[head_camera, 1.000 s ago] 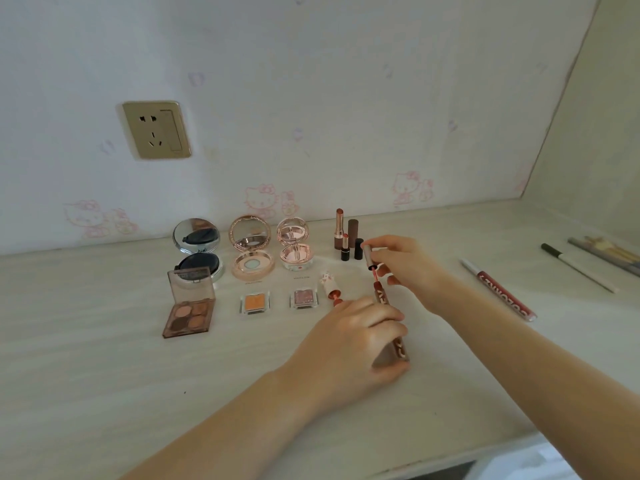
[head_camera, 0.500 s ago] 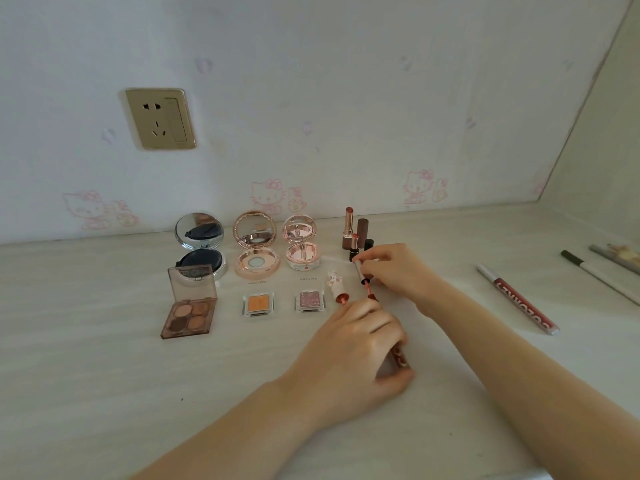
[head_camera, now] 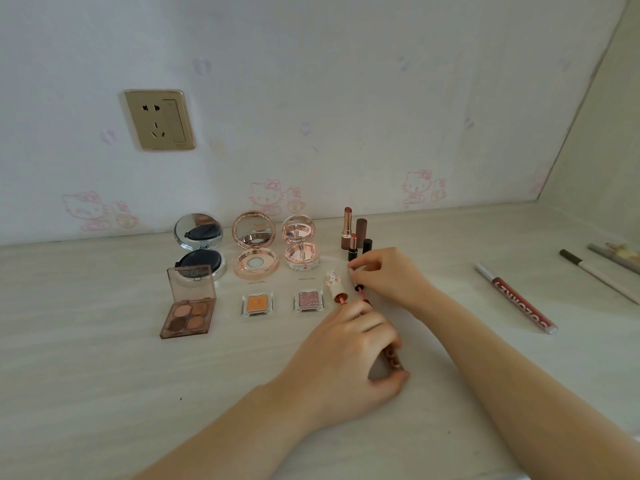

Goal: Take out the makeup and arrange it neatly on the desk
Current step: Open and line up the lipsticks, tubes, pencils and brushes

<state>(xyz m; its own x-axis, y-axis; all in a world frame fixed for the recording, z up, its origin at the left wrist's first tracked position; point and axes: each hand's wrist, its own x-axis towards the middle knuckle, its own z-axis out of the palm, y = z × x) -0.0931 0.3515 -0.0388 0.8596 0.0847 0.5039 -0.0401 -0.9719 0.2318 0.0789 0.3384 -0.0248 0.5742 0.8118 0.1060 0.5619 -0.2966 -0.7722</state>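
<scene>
A pale tabletop (head_camera: 104, 375) meets a wall with a socket (head_camera: 159, 120) at upper left of the frame. Mid-frame, in rows: three open compacts (head_camera: 255, 249), a palette (head_camera: 188, 306), two small shadow pans (head_camera: 257, 303), upright lipsticks (head_camera: 347, 227). At centre the left hand (head_camera: 349, 358) grips a gloss tube (head_camera: 393, 358) lying on the surface; the right hand (head_camera: 391, 275) pinches its wand (head_camera: 360, 291). A red pen (head_camera: 519, 301) lies at right (well apart). The lower left is bare up to the front edge.

Both forearms fwd, left grip (head_camera: 360, 344) curled w/ thumb pinching, right grip (head_camera: 388, 271) fingertips pinched.
</scene>
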